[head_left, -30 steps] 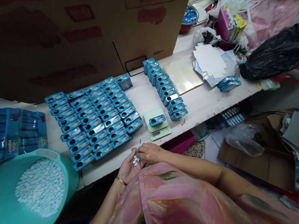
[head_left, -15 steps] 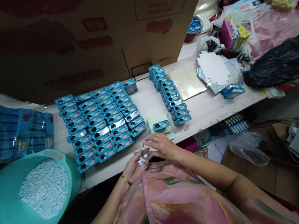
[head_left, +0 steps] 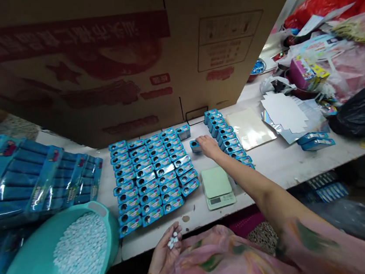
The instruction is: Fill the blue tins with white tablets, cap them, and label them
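Observation:
Cupped low by the table's front edge, my left hand [head_left: 163, 254] holds several small white candies [head_left: 173, 241] in its palm. My right hand [head_left: 207, 146] reaches to the back of the table and grips a small blue box [head_left: 195, 146] by its right end. That box is between a block of blue boxes [head_left: 157, 179], each with a dark round hole on top, and a single column of similar boxes [head_left: 223, 132]. Nearer to me lies a pale green digital scale [head_left: 217, 183] with a bare pan.
A turquoise tub [head_left: 26, 269] with white candies [head_left: 83, 254] stands at the left, beside wrapped blue packs [head_left: 42, 179]. Behind the boxes rises a large carton [head_left: 125, 95]. Flat sheets [head_left: 250, 128], two blue boxes [head_left: 315, 141] and a black bag [head_left: 360, 110] are at the right.
My right hand has moved from beside my left palm to the back of the table. The blue box has gone from the scale's pan to there, gripped. The view has shifted.

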Available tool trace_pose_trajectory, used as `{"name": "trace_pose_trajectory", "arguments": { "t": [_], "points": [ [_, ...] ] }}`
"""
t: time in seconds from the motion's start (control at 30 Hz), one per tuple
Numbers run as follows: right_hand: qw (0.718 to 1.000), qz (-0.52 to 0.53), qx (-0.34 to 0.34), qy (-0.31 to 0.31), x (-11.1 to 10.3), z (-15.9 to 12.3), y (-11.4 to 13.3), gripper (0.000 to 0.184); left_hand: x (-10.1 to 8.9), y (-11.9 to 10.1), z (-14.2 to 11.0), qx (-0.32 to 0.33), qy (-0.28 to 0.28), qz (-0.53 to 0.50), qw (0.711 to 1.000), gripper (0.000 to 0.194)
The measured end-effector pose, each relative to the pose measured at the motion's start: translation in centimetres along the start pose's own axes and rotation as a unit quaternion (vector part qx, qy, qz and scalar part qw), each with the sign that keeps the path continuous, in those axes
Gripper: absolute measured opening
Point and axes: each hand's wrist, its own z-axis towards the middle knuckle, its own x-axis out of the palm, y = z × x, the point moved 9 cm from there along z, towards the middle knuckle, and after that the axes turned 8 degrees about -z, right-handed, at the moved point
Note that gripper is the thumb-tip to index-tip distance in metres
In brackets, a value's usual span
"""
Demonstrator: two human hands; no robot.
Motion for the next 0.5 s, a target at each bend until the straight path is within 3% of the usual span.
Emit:
{"name": "trace_pose_trajectory", "arguments": {
  "t": [0.13,0.23,0.3,0.4,0.5],
  "points": [
    [1.0,0.021,-0.011,0.006,1.7,6.0,1.3,0.034,-1.8,-0.7,-0.7,0.025,-0.034,-0.008,0.999,0.016],
    [0.999,0.042,-0.002,-0.029,1.4,5.0,0.5,0.038,-1.9,-0.8,-0.6,0.017,-0.038,-0.004,0.999,0.016],
    [0.996,0.049,0.013,-0.072,0.4,1.1,-1.5,0.038,-1.5,-0.9,-0.5,0.004,-0.036,0.001,0.999,0.016],
    [0.989,0.052,0.049,-0.127,-1.5,-8.5,-5.5,0.029,-0.7,-1.0,-0.1,-0.016,-0.027,0.013,0.999,0.018],
    [0.984,0.034,0.126,-0.118,-2.0,-18.2,-9.1,0.023,-0.1,-0.7,0.5,-0.032,-0.028,0.04,0.998,0.019]
  ]
}}
